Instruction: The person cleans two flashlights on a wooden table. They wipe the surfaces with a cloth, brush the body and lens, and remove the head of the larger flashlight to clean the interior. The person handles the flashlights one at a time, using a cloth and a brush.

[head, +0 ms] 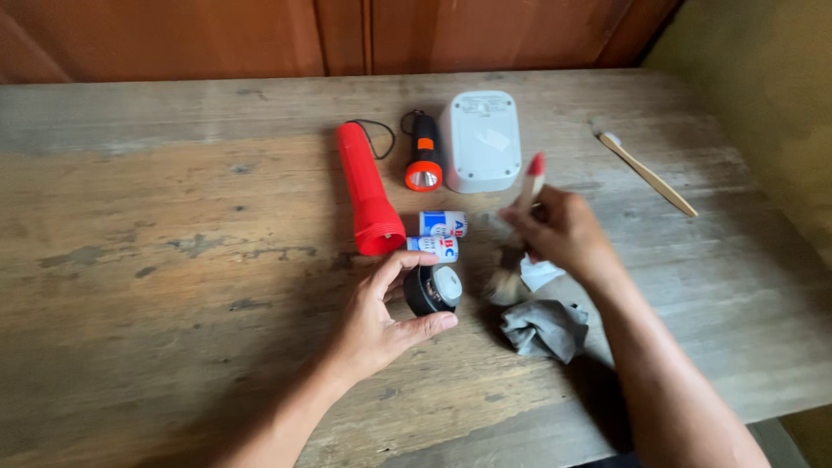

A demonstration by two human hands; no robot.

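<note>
The left hand (377, 321) reaches in from the lower edge, palm turned inward, thumb and fingers curled around a black cap (431, 289), a short round piece with a pale reflector face; the fingers are clamped on its rim and it rests low on the wooden table (173, 260). The right hand (559, 232) comes in from the right, forearm angled across the table's corner, fingers closed round the handle of a brush (517, 234) with a red tip and a pale, blurred bristle head pointing down beside the cap. A white scrap (539, 273) shows under that hand, and a crumpled grey cloth (544, 329) lies just below it. Above the cap lie two cylindrical batteries (440, 236), side by side, just beside the wide end of a red plastic torch (367, 192). A smaller black and orange torch (424, 156) lies next to a white rounded box (482, 140). A wooden toothbrush (646, 173) lies well apart, at the right. The table is worn, grey and scratched.
</note>
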